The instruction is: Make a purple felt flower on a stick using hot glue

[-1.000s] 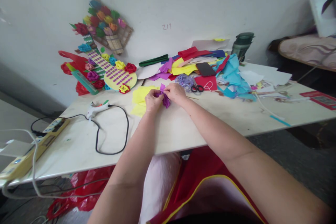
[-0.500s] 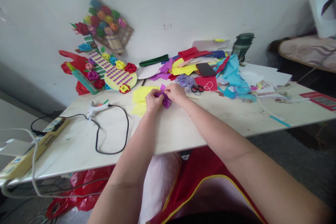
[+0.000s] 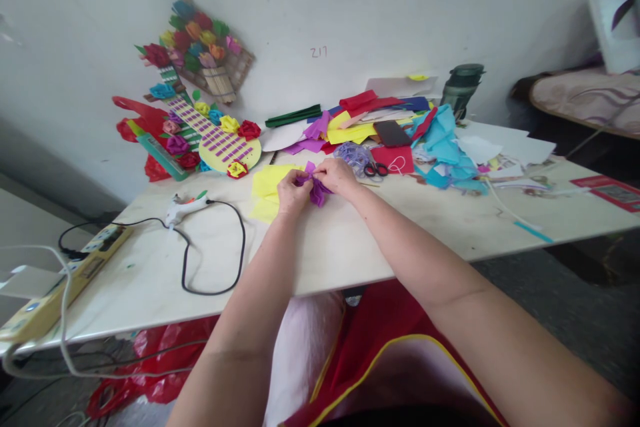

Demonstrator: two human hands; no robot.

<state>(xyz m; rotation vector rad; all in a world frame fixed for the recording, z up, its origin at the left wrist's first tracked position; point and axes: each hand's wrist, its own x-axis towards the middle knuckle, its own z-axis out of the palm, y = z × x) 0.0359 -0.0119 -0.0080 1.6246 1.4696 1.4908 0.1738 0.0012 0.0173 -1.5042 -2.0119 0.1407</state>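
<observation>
Between my two hands is a piece of purple crepe paper (image 3: 318, 195), gathered and ruffled like a flower. My left hand (image 3: 294, 192) pinches its left side, fingers closed. From the right, my right hand (image 3: 336, 175) grips it too, thumb and fingertips pressed together at the paper's middle. The fingertips hide part of the gathered centre. Yellow crepe paper (image 3: 265, 188) lies flat on the table just left of and partly behind my left hand. Scissors with dark, red-lined handles (image 3: 376, 169) rest beyond my right hand, beside a tangle of lilac string (image 3: 353, 155).
A white glue gun (image 3: 184, 209) with a looped black cord lies at left, near a power strip (image 3: 75, 273). Behind stand a guitar-shaped craft (image 3: 230, 149) with paper flowers and a glue bottle (image 3: 159, 152). Coloured paper (image 3: 360, 130), a phone-like dark slab (image 3: 393, 133) and a bottle (image 3: 461, 90) fill the back.
The lower ruffle of the purple crepe paper has shifted slightly right and spread a little. Both hands stay in nearly the same place, still pinching it.
</observation>
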